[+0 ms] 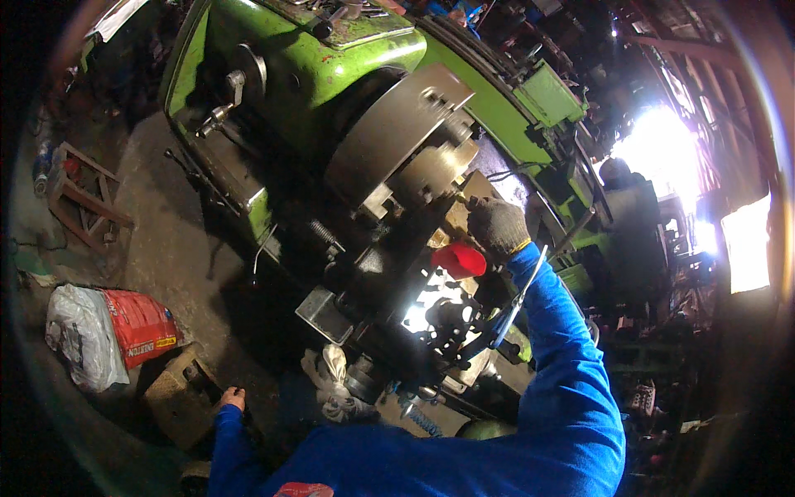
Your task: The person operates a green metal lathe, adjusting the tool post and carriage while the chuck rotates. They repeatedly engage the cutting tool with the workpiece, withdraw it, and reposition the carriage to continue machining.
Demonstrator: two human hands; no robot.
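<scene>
My right hand (499,228), in a grey knit glove, reaches to the round metal workpiece (435,171) in the chuck (397,137) of a green lathe. Its fingers look curled at the workpiece's edge, and whatever they grip is too small to make out. Just below the glove sits a red funnel-shaped piece (459,261) over the brightly lit tool post area (443,306). Low on the left, my bare left hand (233,398) is closed, with its fingers curled beside a brown box-like block (182,398); anything in it is hidden.
A white cloth (333,381) hangs by the lathe's handwheel. Red and white sacks (145,325) lie on the floor at left, near a rusty metal stand (87,195). Levers (217,120) stick out from the green headstock (298,74). Another person (629,224) stands at the right, against bright light.
</scene>
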